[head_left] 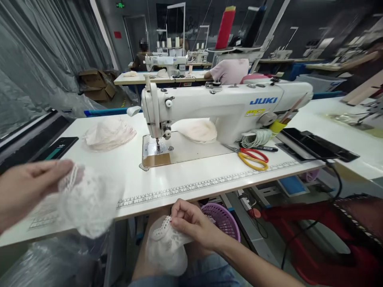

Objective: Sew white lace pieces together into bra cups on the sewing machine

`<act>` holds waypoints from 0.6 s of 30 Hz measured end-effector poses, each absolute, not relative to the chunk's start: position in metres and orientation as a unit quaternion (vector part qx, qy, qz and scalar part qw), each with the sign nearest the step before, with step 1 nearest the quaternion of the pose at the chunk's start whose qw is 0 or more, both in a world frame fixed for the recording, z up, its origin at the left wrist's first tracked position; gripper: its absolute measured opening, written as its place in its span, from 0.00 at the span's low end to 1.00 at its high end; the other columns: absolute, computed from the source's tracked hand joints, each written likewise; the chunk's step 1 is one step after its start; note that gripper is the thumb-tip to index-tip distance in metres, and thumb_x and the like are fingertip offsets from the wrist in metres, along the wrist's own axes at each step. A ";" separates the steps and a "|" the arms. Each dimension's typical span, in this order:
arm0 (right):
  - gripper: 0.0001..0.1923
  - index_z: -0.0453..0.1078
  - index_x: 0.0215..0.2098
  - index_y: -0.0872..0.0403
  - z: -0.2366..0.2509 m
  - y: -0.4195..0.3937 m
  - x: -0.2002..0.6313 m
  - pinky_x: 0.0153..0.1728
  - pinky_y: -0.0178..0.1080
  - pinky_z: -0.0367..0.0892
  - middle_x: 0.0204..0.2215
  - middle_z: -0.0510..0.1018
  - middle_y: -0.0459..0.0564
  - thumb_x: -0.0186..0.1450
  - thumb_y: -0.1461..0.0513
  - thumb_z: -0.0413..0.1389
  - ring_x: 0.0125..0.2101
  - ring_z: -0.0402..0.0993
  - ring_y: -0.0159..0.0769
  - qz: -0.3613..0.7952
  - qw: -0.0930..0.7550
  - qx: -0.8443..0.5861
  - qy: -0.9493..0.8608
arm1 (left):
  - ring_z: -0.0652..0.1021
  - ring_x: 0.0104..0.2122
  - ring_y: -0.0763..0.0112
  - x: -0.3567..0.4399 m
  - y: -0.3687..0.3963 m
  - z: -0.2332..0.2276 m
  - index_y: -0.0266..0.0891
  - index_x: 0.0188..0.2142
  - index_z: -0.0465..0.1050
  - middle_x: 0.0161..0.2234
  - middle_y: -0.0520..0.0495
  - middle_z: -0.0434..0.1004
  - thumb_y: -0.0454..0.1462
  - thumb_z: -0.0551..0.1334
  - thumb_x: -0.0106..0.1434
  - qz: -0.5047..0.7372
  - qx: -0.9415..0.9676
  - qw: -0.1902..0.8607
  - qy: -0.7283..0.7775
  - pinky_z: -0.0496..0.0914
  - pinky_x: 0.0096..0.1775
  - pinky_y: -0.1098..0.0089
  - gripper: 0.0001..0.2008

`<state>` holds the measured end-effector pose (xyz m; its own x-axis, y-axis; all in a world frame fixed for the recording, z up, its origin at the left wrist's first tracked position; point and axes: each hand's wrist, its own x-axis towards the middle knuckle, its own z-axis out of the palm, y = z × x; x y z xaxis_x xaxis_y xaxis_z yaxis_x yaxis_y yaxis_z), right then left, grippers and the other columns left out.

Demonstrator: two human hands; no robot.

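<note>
Left hand [44, 175] pinches a blurred white lace piece [89, 203] at the worktop [185, 171]; right hand [193, 223] clamps a sheer lace-edged piece [167, 251] by its trim, apparently so it hangs free.

Head cam (sole view): faces fwd/down, close over worktable [185, 172], sewing machine [197, 103] ctr-frame.

Over by the grey curtain [60, 44] I see cardboard boxes [97, 85], and a green exit sign [120, 5] glows high at the back. A tall red thread cone [225, 28] stands beside a dark cone [253, 31], behind a co-worker's pale pink top [231, 71].
</note>
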<state>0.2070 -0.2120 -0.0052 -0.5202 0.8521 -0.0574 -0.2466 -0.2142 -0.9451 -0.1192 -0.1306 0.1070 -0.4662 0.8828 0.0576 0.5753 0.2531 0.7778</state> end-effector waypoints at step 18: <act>0.10 0.68 0.46 0.56 0.024 -0.206 0.228 0.40 0.32 0.63 0.38 0.74 0.51 0.68 0.65 0.48 0.38 0.70 0.30 0.497 0.275 -0.251 -0.784 | 0.64 0.26 0.75 0.023 -0.218 0.035 0.37 0.27 0.68 0.23 0.55 0.66 0.43 0.66 0.54 0.147 0.455 0.729 0.490 0.58 0.29 0.76 0.12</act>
